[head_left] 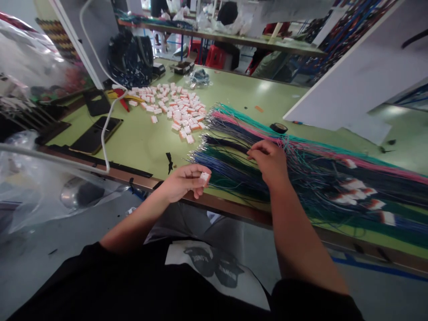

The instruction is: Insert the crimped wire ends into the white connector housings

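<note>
My left hand [187, 182] is closed near the table's front edge, holding a small white and orange connector housing [205, 178] between thumb and fingers. To its right, my right hand [269, 161] is over the spread bundles of wires, with thumb and forefinger pinched on a thin dark wire [241, 150]. The bundles are teal [234, 112], pink [227, 119], black, dark green and blue [214, 161], their bare metal ends pointing left. A pile of loose connector housings [182, 109] lies beyond my left hand. Connectors fitted with wires [354, 191] rest on the bundles at the right.
A phone [96, 135] and red and yellow pliers [122, 99] lie on the left of the green table [143, 142]. A white cable [105, 129] loops there. Black tape [278, 128] sits behind the wires. A white panel [347, 76] rises at right.
</note>
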A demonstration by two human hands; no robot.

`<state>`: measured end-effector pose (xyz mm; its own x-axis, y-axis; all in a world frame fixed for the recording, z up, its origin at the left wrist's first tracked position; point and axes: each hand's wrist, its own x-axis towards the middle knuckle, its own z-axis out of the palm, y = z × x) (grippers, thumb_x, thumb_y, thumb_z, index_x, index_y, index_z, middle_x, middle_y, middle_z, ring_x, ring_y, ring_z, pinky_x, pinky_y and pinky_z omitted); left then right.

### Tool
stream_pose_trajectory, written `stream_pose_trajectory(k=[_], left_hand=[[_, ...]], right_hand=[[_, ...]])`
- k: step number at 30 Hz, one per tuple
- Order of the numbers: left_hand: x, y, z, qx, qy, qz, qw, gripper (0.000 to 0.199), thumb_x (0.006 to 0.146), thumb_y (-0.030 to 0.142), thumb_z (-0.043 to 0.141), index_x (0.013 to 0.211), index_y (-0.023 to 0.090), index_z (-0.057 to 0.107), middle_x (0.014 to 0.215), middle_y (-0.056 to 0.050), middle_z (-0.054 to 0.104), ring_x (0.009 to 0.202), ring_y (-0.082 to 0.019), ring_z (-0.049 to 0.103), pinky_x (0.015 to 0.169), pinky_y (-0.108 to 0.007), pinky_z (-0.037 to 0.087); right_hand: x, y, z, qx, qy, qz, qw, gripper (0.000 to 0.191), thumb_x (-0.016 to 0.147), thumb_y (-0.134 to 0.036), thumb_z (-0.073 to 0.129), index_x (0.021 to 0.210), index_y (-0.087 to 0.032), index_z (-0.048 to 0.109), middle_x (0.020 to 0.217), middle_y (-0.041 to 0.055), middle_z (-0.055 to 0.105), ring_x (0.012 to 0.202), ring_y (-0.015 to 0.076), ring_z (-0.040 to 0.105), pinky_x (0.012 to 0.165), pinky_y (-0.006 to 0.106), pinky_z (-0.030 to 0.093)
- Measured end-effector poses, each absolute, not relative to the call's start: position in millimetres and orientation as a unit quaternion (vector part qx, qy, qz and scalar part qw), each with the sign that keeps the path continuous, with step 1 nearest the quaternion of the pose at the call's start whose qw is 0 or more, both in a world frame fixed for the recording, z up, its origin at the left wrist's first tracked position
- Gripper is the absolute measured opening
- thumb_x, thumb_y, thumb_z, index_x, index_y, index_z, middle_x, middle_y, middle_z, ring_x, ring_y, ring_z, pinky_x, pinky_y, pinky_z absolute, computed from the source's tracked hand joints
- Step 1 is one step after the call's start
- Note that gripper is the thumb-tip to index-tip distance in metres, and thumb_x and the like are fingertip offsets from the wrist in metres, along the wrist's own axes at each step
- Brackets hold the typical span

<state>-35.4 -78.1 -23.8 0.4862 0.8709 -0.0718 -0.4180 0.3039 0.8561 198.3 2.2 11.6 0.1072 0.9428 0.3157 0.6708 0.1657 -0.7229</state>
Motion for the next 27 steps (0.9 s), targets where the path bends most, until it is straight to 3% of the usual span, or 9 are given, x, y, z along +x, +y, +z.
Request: stream_pose_trajectory(k=[3,7,11,27], left_hand=[[-34,-77,-28,0.415,0.263,0.455,0.743,0.025,0.072,0.016,0.068,0.094,0.015,0.057,0.067,0.003,0.06,0.051,-0.007,0.057,0.046,-0.018,0.046],[-33,-75,-33,0.425,0.249,0.474,0.73,0.028,0.074,0.017,0.068,0.099,0.015,0.055,0.069,0.002,0.06,0.056,-0.008,0.059,0.052,-0.019,0.049],[-34,-75,-35,0.429,0.243,0.478,0.727,0.026,0.075,0.018,0.067,0.098,0.015,0.055,0.068,0.003,0.059,0.057,-0.007,0.058,0.054,-0.019,0.049],[-34,-76,-32,0.436,0.269,0.48,0.712,0.026,0.074,0.018,0.067,0.097,0.015,0.056,0.068,0.003,0.059,0.057,-0.007,0.057,0.054,-0.019,0.047]], right_hand=[[190,-6,15,-0.57,-0.639,0.259,0.448,0.008,0.061,-0.022,0.059,0.069,-0.022,0.057,0.063,-0.0039,0.057,0.06,0.013,0.052,0.061,0.028,0.041],[163,-33,27,-0.456,-0.736,0.323,0.382,0.014,0.068,-0.03,0.062,0.079,-0.021,0.063,0.073,-0.001,0.064,0.068,0.0141,0.057,0.063,0.027,0.043],[145,-54,34,-0.406,-0.801,0.31,0.313,0.01,0.074,-0.027,0.056,0.073,-0.02,0.063,0.07,-0.0008,0.065,0.062,0.0114,0.054,0.059,0.024,0.04],[144,-77,28,-0.47,-0.839,0.128,0.244,0.017,0.073,-0.023,0.048,0.061,-0.021,0.061,0.056,-0.0013,0.058,0.054,0.0101,0.048,0.054,0.023,0.032]])
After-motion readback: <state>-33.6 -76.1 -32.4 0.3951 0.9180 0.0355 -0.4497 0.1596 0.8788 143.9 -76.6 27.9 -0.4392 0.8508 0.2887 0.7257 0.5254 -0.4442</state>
